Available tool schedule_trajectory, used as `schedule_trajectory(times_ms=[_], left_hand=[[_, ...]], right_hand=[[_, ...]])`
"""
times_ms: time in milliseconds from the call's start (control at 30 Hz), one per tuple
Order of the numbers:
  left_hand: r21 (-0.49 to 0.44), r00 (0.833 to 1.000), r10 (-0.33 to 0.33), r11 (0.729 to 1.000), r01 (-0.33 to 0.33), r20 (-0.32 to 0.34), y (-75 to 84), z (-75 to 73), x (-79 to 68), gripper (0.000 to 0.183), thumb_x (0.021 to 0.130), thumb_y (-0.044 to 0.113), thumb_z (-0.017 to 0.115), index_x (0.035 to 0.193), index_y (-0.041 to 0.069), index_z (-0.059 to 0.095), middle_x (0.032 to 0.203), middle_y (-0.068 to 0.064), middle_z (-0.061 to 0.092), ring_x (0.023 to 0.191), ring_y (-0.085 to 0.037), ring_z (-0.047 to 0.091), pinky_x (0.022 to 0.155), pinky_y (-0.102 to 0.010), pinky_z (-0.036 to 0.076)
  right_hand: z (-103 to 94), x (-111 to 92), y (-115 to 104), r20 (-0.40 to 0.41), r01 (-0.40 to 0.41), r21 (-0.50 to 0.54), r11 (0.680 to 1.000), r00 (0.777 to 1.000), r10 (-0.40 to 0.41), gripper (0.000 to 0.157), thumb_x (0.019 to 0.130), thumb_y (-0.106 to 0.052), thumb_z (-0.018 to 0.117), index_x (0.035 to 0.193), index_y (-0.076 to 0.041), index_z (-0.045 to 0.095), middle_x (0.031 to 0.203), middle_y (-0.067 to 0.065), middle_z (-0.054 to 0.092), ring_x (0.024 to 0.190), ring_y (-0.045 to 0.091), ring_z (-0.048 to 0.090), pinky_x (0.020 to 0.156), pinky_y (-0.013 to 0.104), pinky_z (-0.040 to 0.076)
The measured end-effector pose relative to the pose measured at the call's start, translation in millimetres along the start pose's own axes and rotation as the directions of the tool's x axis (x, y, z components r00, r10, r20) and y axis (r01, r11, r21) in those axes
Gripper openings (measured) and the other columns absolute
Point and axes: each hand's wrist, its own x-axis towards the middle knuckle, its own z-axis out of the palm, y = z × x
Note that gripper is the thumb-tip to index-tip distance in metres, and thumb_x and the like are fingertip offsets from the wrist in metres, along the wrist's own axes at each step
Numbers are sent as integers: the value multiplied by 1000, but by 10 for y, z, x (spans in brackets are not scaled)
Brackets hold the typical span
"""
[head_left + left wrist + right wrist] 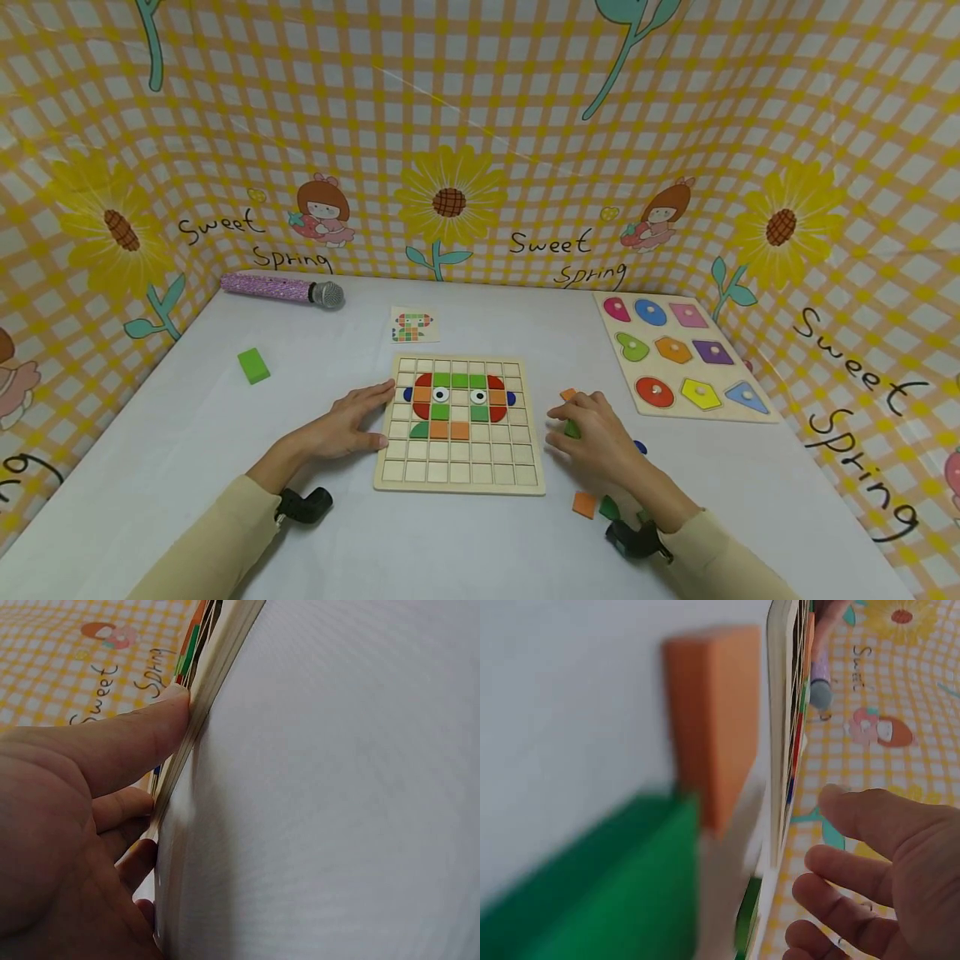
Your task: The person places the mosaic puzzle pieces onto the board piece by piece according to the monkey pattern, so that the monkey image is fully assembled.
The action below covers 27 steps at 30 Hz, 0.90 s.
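Note:
A square wooden grid board [459,471] lies in the middle, its cells partly filled with red, orange, green and blue tiles and two eye tiles [441,396]. My left hand [341,429] rests at its left edge, thumb and fingertips touching the side, fingers fairly straight. Right of the board, my right hand [596,437] is over loose tiles, fingers loosely bent and spread with nothing between them in the right wrist view. A green tile [572,428] shows under those fingers, and an orange tile [568,394] peeks out beyond them. A blue tile [640,447] sits by the hand's outer side.
Nearer me lie an orange square [584,505] and a dark green tile [609,507]. A picture card [414,325] is behind the board. A shape puzzle [686,354] occupies the back right; a purple microphone [281,290] and green block [253,366] are at left. Patterned cloth walls surround the table.

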Motion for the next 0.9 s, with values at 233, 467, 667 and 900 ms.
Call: schedule_trajectory(times_ms=[233, 467, 667, 900], left_hand=[[5, 1000, 9, 1000, -9, -2, 14, -8, -13, 78, 85, 27, 68, 148, 4, 28, 159, -12, 17, 144, -42, 12, 111, -65, 8], [8, 1000, 0, 1000, 0, -8, 28, -5, -13, 78, 85, 27, 68, 148, 3, 28, 159, -12, 18, 144, -41, 14, 111, -65, 8], [16, 1000, -3, 1000, 4, -9, 21, -3, -7, 78, 85, 27, 68, 148, 3, 28, 158, -12, 18, 144, -41, 14, 112, -65, 8], [6, 1000, 1, 1000, -1, -8, 13, 2, -3, 78, 84, 25, 69, 148, 4, 28, 159, -11, 18, 144, -41, 14, 111, -65, 8]], right_hand=[[-80, -105, 225, 1, -46, -65, 997, 999, 46, 32, 70, -23, 82, 97, -8, 74, 89, 3, 63, 85, 19, 44, 68, 28, 38], [-142, -160, 370, 36, -91, -90, 992, 995, 94, 34, 72, -26, 80, 99, -6, 74, 93, 7, 66, 89, 22, 48, 70, 32, 41], [-134, -174, 416, 50, -94, -93, 991, 994, 99, 34, 74, -27, 79, 99, -6, 73, 94, 8, 66, 91, 23, 49, 73, 36, 44], [-83, -132, 396, 31, -82, -85, 993, 996, 85, 32, 72, -27, 80, 97, -7, 74, 90, 4, 63, 88, 20, 46, 71, 32, 42]])
